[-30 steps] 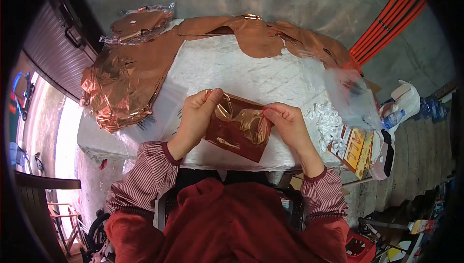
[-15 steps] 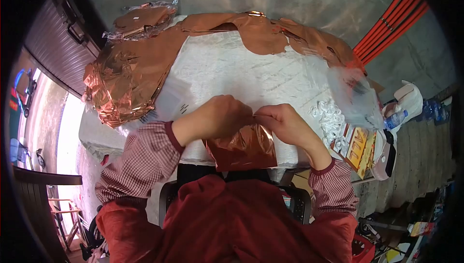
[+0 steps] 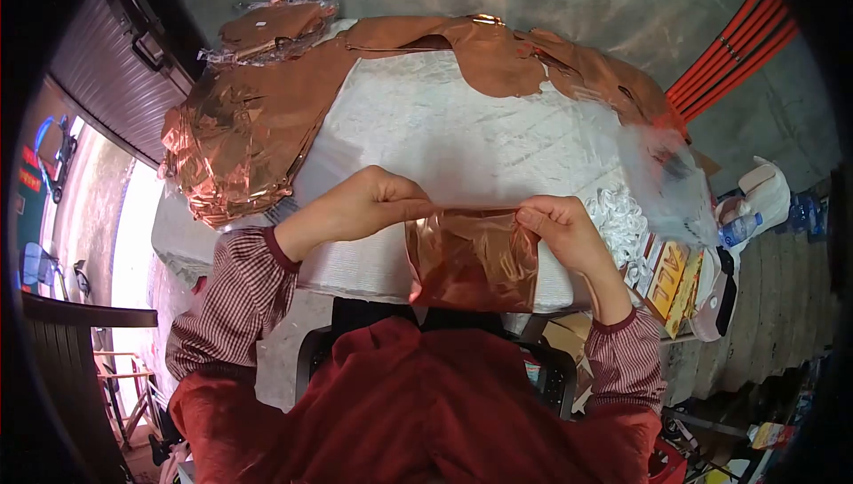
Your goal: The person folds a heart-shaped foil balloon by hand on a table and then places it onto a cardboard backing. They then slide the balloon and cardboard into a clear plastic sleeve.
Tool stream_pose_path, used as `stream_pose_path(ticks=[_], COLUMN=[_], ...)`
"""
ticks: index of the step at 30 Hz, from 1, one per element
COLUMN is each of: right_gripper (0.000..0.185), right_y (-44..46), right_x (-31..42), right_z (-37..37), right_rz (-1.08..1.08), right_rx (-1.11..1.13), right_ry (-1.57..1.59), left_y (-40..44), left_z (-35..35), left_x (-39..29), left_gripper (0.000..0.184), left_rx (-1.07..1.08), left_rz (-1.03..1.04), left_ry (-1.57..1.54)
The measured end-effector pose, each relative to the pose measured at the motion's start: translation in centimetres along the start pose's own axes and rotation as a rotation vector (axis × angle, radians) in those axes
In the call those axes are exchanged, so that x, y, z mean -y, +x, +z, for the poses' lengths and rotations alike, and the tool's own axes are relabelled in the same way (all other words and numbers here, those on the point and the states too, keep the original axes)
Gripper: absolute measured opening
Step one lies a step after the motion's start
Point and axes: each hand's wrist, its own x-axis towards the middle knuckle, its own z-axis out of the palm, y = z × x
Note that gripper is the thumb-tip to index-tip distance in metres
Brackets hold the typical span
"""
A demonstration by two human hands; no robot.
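A shiny copper-coloured foil sheet (image 3: 473,262), perhaps a balloon or bag, hangs at the front edge of the white-covered table (image 3: 418,142). My left hand (image 3: 382,195) pinches its upper left corner between thumb and fingers. At the upper right corner, my right hand (image 3: 560,226) grips it the same way. The top edge is stretched nearly straight between the two hands, and light passes through the foil. Close to my right hand lies a heap of white ribbon or string (image 3: 615,224).
Flat copper foil pieces (image 3: 258,124) cover the left and far sides of the table. A plastic-wrapped foil pack (image 3: 277,26) lies at the far left corner. On the right are clear plastic bags (image 3: 666,182), a yellow printed box (image 3: 668,284) and a water bottle (image 3: 739,230).
My hands, close together before, have moved apart. The foil's top edge is now pulled wide between them, and its crumpled upper part is flatter.
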Motion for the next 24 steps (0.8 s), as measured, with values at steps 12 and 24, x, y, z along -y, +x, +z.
stream_pose_path(ticks=[12,24], right_gripper=[0.016,0.019], right_y=[0.4,-0.6], right_x=[3.1,-0.3], right_z=[2.6,1.3], right_rz=[0.033,0.036], right_rx=[0.197,-0.085], right_ry=[-0.298,0.078], left_y=[1.8,-1.1], left_z=[2.2,2.5], left_x=[-3.0,0.8], left_gripper=[0.011,0.031], left_rx=[-0.051,-0.243], left_rz=[-0.04,0.047], left_ry=[0.251,-0.397])
